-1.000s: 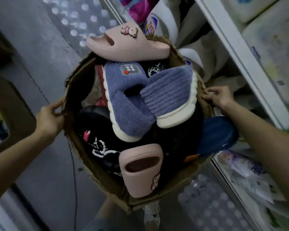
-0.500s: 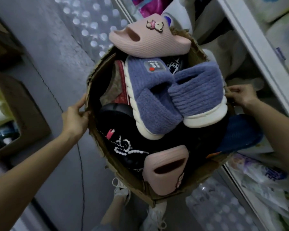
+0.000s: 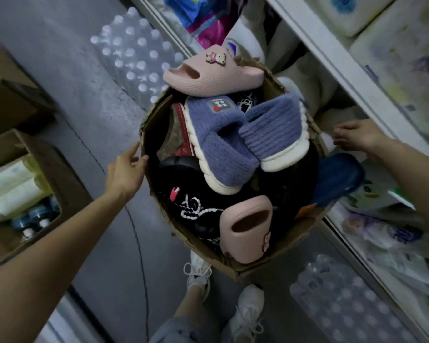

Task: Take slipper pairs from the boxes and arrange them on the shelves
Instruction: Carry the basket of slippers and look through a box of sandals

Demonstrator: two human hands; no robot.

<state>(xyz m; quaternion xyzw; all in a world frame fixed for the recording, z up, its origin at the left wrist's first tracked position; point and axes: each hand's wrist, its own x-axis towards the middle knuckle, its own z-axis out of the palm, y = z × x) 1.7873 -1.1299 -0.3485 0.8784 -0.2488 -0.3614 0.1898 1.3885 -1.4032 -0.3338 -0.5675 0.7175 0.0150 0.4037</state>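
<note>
Grey flooring runs between stocked shelves, with shrink-wrapped bottle packs on the ground, and the cardboard box stands on it just ahead of the person's white shoes, heaped with slippers. Both hands are apart on opposite sides of it. The left hand has loose fingers touching the left rim. The right hand is blurred, with its fingers spread near the right rim, and contact there cannot be made out. One pink slipper lies across the far rim, long axis left to right, strap end leftward. Its mate is tipped up at the near wall, opening facing upward. These moulded slides look light and fairly stiff, so hooking fingers through the strap should lift them cleanly. The blue plush pair lies crossed on top, the longer one running diagonally from far left to near right. Being soft and light, they are probably best pinched together by their thick white soles.
</note>
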